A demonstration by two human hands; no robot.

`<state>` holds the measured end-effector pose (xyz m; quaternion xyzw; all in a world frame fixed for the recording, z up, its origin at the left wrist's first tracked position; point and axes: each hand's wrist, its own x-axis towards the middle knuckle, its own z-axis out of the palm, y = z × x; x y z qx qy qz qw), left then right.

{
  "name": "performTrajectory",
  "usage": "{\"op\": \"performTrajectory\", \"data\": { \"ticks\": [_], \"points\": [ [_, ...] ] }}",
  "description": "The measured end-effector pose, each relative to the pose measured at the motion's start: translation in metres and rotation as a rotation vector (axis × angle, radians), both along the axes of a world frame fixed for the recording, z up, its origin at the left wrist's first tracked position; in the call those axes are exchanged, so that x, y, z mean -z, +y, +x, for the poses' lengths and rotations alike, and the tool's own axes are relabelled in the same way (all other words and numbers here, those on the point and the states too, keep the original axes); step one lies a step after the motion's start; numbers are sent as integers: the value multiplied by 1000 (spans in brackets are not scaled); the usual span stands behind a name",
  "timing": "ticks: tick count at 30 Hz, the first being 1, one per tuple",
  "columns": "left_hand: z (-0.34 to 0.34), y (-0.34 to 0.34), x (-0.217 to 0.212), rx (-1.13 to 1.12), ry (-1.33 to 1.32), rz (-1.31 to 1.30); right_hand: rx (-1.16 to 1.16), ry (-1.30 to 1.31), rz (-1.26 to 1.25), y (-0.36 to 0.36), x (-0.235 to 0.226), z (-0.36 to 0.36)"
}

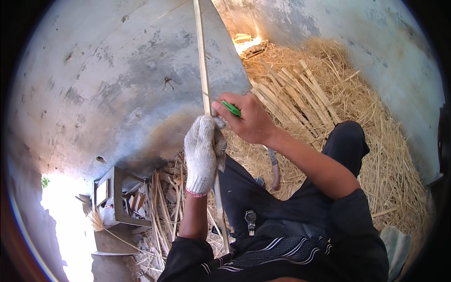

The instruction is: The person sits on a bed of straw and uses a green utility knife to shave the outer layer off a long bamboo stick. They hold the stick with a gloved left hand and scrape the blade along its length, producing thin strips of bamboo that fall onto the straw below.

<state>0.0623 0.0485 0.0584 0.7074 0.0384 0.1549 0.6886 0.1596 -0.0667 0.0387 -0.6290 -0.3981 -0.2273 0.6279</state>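
Note:
A long, narrow bamboo strip (pixel 202 66) runs almost upright through the view, from the top edge down past my lap. My left hand (pixel 203 148), in a white knitted glove, is wrapped round it at about mid-length. Just above the glove, my bare right hand (pixel 246 117) is closed on a green utility knife (pixel 231 108), with the thumb against the strip. The knife's blade cannot be made out. Below my right forearm, a curved tool with a brownish handle (pixel 276 176) lies on the shavings between my legs.
Split bamboo strips (pixel 300 96) lie on a heap of straw-like shavings (pixel 380 141) to the right. A grey wall (pixel 117 84) rises at the left. Lower left are a box-like stand (pixel 124 197) and loose strips (pixel 162 211). A wristwatch (pixel 251 218) rests at my lap.

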Motion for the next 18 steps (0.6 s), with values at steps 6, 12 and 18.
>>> {"op": "performTrajectory", "data": {
  "ticks": [6, 12, 18],
  "points": [
    [-8, -18, 1, -13, -38, 67, 397, -189, -133, -3, 23, 15],
    [-4, -13, 7, 8, -34, 83, 199, 69, 32, -18, 9, 20],
    [-6, 8, 13, 190, 18, 250, -67, 320, 225, -33, -23, 9]
  ]
}}
